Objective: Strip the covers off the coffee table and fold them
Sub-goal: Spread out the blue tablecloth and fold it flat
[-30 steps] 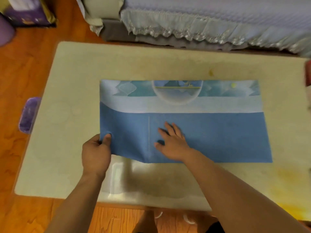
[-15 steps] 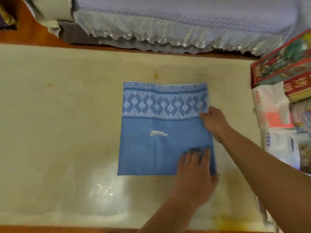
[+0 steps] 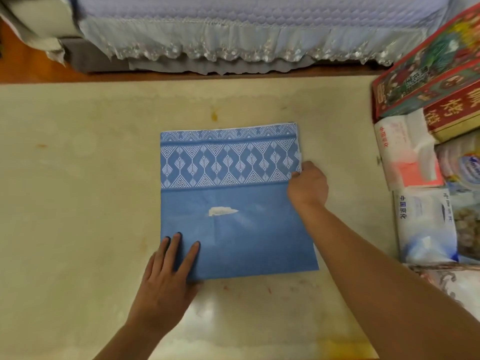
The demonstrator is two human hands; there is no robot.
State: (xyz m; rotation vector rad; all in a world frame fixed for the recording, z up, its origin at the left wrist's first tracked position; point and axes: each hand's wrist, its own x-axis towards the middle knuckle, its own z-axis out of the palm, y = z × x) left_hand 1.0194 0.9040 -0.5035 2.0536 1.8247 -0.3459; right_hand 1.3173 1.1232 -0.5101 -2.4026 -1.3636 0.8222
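A blue cover, folded into a rough square, lies flat in the middle of the cream coffee table. A white diamond-and-leaf band runs across its far part, and a small white patch shows near its middle. My left hand rests flat on the cover's near left corner, fingers spread. My right hand pinches the cover's right edge beside the patterned band.
Red and green printed boxes, tissue packs and plastic bags crowd the table's right side. A sofa with a lilac lace-trimmed cover runs along the far edge. Orange wooden floor shows at the far left.
The cover went from a long strip to a folded square. Since half a second ago my left hand slid from the near right corner to the near left corner; my right hand stays on the right edge.
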